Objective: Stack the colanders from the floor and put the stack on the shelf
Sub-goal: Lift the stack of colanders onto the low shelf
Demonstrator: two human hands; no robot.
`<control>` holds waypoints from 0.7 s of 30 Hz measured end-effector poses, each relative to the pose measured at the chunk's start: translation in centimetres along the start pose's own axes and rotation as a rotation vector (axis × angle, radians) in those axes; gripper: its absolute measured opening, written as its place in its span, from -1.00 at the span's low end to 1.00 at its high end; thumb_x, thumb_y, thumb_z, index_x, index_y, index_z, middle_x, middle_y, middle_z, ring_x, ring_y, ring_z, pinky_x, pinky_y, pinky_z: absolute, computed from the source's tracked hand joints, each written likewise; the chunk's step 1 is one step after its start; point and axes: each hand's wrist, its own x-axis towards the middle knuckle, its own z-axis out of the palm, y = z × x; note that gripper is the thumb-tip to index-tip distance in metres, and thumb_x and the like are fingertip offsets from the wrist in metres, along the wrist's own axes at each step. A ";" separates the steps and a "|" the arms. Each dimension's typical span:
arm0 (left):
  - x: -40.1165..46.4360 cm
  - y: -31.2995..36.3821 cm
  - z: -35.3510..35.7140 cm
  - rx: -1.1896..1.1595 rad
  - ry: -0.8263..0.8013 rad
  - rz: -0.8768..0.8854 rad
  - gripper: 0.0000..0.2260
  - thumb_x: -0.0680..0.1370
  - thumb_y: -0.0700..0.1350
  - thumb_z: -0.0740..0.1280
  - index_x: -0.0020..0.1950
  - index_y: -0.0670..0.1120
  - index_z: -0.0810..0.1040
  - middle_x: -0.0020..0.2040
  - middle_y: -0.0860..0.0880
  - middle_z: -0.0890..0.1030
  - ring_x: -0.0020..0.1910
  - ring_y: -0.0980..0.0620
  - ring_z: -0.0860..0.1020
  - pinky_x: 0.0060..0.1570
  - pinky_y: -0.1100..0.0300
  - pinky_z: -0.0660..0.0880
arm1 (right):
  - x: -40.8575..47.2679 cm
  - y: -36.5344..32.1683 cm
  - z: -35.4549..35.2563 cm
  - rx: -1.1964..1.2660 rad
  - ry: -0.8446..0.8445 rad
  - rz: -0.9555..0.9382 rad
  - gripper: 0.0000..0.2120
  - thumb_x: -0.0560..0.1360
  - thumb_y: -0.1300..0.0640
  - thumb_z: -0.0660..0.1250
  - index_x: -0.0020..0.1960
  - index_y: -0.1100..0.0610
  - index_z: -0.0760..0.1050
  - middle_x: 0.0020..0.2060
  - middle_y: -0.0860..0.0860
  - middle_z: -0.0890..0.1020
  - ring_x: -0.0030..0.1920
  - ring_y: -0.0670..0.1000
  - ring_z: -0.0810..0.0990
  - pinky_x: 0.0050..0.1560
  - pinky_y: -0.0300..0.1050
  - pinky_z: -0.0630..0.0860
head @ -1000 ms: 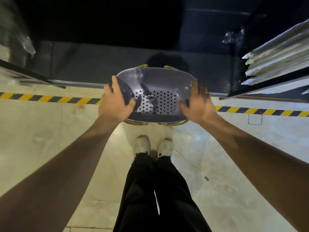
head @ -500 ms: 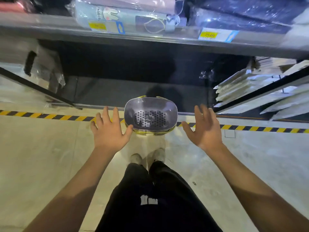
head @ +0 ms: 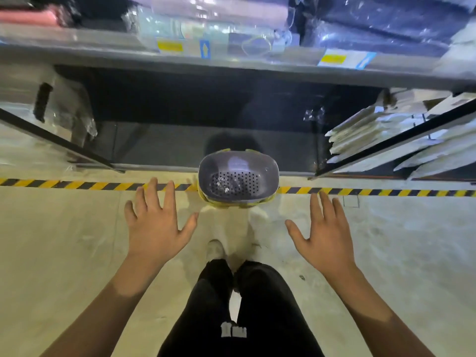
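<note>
A stack of colanders (head: 238,179), grey-purple on top with a perforated bottom and yellow ones showing beneath, rests at the front edge of the dark bottom shelf (head: 164,148), overhanging the striped floor tape. My left hand (head: 157,225) hovers below and left of the stack, fingers spread, holding nothing. My right hand (head: 324,235) hovers below and right of it, also spread and empty. Neither hand touches the stack.
An upper shelf (head: 231,63) with wrapped goods and yellow price tags runs across the top. Flat white packages (head: 381,135) lie on the right shelf, plastic-wrapped items (head: 59,109) on the left. Yellow-black tape (head: 77,185) marks the floor. My legs and shoes (head: 216,249) stand below.
Both hands let go of the stack, which now rests on the shelf edge, and drew back toward me with fingers spread. The view rose and pulled back from the shelf.
</note>
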 end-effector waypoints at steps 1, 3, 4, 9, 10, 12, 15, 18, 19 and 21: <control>-0.2 0.1 0.4 0.001 -0.004 0.010 -0.23 0.50 0.41 0.05 0.53 -0.10 0.28 0.51 -0.27 0.27 0.43 -0.37 0.27 0.27 -0.38 0.28 | -0.3 -0.1 0.6 0.006 -0.017 0.012 -0.11 0.49 -0.43 -0.02 0.54 0.22 0.24 0.52 0.20 0.27 0.53 0.29 0.16 0.49 0.23 0.19; -0.6 0.3 1.8 -0.006 -0.030 0.030 -0.22 0.50 0.41 0.05 0.52 -0.11 0.28 0.50 -0.28 0.28 0.44 -0.37 0.27 0.28 -0.38 0.29 | -0.6 -0.2 2.1 0.026 -0.046 0.041 -0.12 0.50 -0.44 -0.04 0.56 0.19 0.20 0.55 0.16 0.22 0.55 0.26 0.11 0.51 0.19 0.15; -0.8 0.4 2.9 -0.004 -0.039 0.031 -0.22 0.50 0.41 0.05 0.52 -0.10 0.28 0.51 -0.27 0.28 0.45 -0.37 0.27 0.28 -0.39 0.28 | -0.5 -0.3 3.1 0.034 -0.053 0.038 -0.12 0.50 -0.45 -0.07 0.57 0.17 0.17 0.57 0.14 0.18 0.56 0.24 0.08 0.51 0.18 0.13; -0.9 1.8 10.1 -0.009 -0.074 0.012 -0.22 0.50 0.41 0.07 0.55 -0.10 0.26 0.54 -0.24 0.26 0.47 -0.34 0.26 0.34 -0.36 0.23 | 1.6 0.5 10.4 0.064 -0.128 -0.002 -0.06 0.44 -0.50 -0.21 0.61 0.09 0.05 0.60 0.07 0.07 0.58 0.18 -0.01 0.53 0.15 0.07; -0.7 1.8 12.1 -0.015 -0.065 0.003 -0.21 0.50 0.40 0.09 0.55 -0.10 0.26 0.55 -0.23 0.26 0.48 -0.33 0.25 0.35 -0.35 0.23 | 2.4 0.9 12.5 0.075 -0.102 -0.008 -0.06 0.46 -0.51 -0.20 0.60 0.11 0.09 0.59 0.09 0.11 0.57 0.20 0.04 0.52 0.16 0.11; 0.6 1.9 17.6 -0.026 -0.047 0.005 -0.20 0.49 0.39 0.10 0.55 -0.13 0.26 0.54 -0.24 0.26 0.47 -0.34 0.25 0.35 -0.35 0.22 | 4.9 1.8 18.4 0.098 -0.042 -0.008 -0.07 0.47 -0.48 -0.10 0.55 0.19 0.21 0.54 0.17 0.24 0.52 0.27 0.17 0.47 0.21 0.21; 3.2 1.8 27.3 -0.026 -0.063 0.000 -0.15 0.48 0.40 0.07 0.56 -0.18 0.22 0.54 -0.27 0.22 0.48 -0.35 0.22 0.34 -0.35 0.21 | 9.1 3.7 28.9 0.122 0.056 -0.060 -0.15 0.49 -0.35 0.15 0.46 0.33 0.31 0.42 0.31 0.38 0.42 0.34 0.31 0.40 0.25 0.31; 6.2 1.8 36.4 -0.074 -0.027 -0.014 -0.12 0.45 0.42 0.13 0.55 -0.18 0.17 0.53 -0.29 0.22 0.46 -0.36 0.24 0.29 -0.37 0.28 | 13.1 5.4 38.6 0.357 0.165 -0.015 -0.19 0.46 -0.26 0.38 0.44 0.32 0.34 0.35 0.24 0.45 0.39 0.27 0.37 0.35 0.22 0.38; 7.3 1.8 39.0 -0.097 -0.001 -0.004 -0.11 0.45 0.42 0.15 0.55 -0.19 0.16 0.53 -0.30 0.22 0.45 -0.36 0.25 0.27 -0.37 0.30 | 14.5 5.6 41.3 0.429 0.177 -0.041 -0.21 0.45 -0.24 0.42 0.42 0.31 0.36 0.30 0.22 0.48 0.36 0.25 0.40 0.33 0.20 0.40; 9.2 1.8 43.4 -0.177 0.051 -0.008 -0.03 0.43 0.46 0.18 0.57 -0.20 0.06 0.55 -0.30 0.16 0.51 -0.30 0.19 0.31 -0.35 0.31 | 17.4 5.7 45.4 0.416 0.169 -0.148 -0.27 0.47 -0.29 0.33 0.36 0.26 0.40 0.18 0.16 0.52 0.25 0.19 0.47 0.26 0.11 0.42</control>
